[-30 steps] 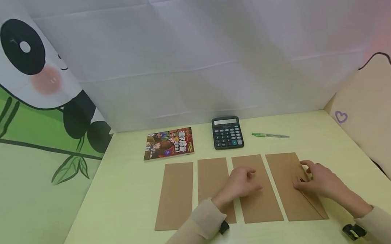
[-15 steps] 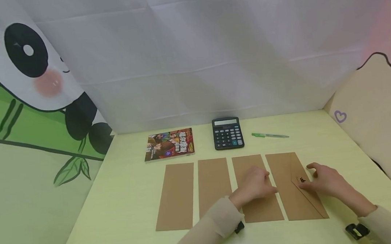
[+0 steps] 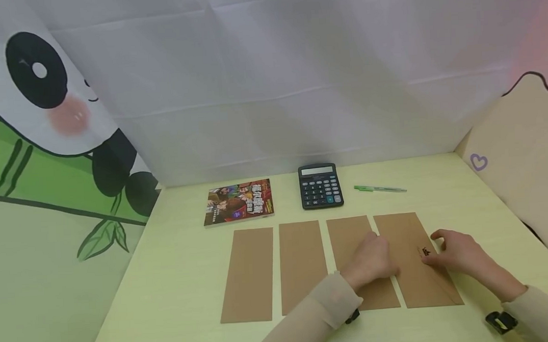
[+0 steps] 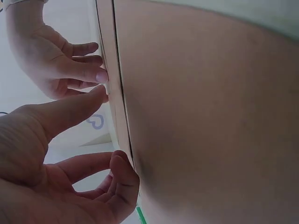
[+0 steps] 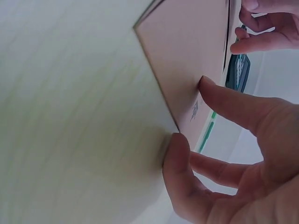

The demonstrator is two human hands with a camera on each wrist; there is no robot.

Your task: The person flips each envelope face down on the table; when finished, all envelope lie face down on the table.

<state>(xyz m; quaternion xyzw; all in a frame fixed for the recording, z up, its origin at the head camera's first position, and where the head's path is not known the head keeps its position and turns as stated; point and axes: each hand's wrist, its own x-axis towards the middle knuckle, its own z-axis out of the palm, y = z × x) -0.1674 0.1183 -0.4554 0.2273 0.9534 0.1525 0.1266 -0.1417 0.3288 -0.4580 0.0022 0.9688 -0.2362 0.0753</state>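
A brown paper envelope [image 3: 399, 267] lies at the right end of a row, with a small dark mark near its right edge. The thumb of my right hand [image 3: 458, 252] touches the envelope by that mark, and its index finger bends down to the table just outside the edge. My left hand [image 3: 370, 261] sits over the neighbouring envelope [image 3: 350, 228]. Its thumb reaches the left edge of the rightmost envelope, while its fingers are loosely bent and hold nothing. In the left wrist view, the left hand [image 4: 70, 158] shows a gap between thumb and index finger.
Two more brown envelopes lie to the left, the leftmost [image 3: 248, 274] and its neighbour [image 3: 302, 261]. Behind the row are a comic-style book [image 3: 238, 201], a black calculator [image 3: 320, 186] and a green pen [image 3: 379, 189]. A white cloth [image 3: 275, 89] rises at the back.
My left hand has moved right across the third envelope toward the fourth. The right hand has shifted slightly right, and the fourth envelope's flap, slightly raised before, now lies flatter.
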